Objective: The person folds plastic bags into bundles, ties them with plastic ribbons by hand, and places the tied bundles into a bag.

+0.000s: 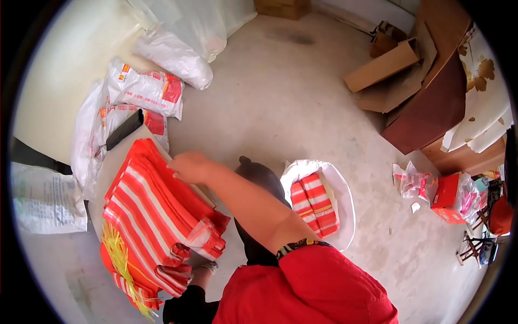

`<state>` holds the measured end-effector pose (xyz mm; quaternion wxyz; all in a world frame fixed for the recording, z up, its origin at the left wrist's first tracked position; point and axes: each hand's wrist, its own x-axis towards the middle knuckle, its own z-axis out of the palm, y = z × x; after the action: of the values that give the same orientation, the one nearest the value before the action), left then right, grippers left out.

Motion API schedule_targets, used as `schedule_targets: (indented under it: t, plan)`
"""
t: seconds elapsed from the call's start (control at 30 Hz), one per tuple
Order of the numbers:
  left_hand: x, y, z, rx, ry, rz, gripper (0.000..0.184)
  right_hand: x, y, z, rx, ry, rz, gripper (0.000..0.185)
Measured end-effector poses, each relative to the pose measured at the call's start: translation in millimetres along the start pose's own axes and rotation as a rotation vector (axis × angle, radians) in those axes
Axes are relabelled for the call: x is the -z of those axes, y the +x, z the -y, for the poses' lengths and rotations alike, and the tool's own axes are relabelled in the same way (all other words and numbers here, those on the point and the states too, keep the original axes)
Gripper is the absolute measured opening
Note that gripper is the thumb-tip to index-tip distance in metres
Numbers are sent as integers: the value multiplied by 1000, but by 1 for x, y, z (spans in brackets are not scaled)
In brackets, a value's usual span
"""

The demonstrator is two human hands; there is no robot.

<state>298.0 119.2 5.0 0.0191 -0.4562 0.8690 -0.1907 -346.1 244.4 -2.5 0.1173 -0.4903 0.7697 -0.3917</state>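
A stack of red-and-white striped woven sheets [145, 200], perhaps flattened bags, lies on a pale surface at the left. My right hand [189, 167] reaches across to its far edge, the fingers curled in against the top red layers. Low down, by the near edge of the stack, is my left hand [203, 274], below a dark sleeve; its fingers are mostly hidden. Yellow strips of twine [116, 251] hang over the left side of the stack. A rolled dark item [124, 129] rests just past the far end.
A white open sack [347, 202] holds folded striped bundles [314, 205]. Printed white sacks [143, 89] are piled at upper left. An open cardboard box [383, 67] leans by brown panels [431, 119] at right. A red box [448, 197] stands on the concrete floor [270, 102].
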Motion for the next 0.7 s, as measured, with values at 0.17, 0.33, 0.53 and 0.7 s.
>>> schedule_targets:
  t: [0.17, 0.33, 0.53, 0.7]
  plan:
    - [-23, -2, 5, 2, -65, -83, 22, -9, 7, 8, -1, -22, 43, 33]
    - [1, 12, -31, 159, -158, 67, 25, -17, 12, 13, -9, -75, 77, 35]
    - [-46, 16, -34, 123, -216, 249, 27, -28, 19, 9, 10, -121, 101, 35]
    - [-68, -4, -13, 82, -517, 174, 29, -46, 25, -7, 43, -87, 92, 35]
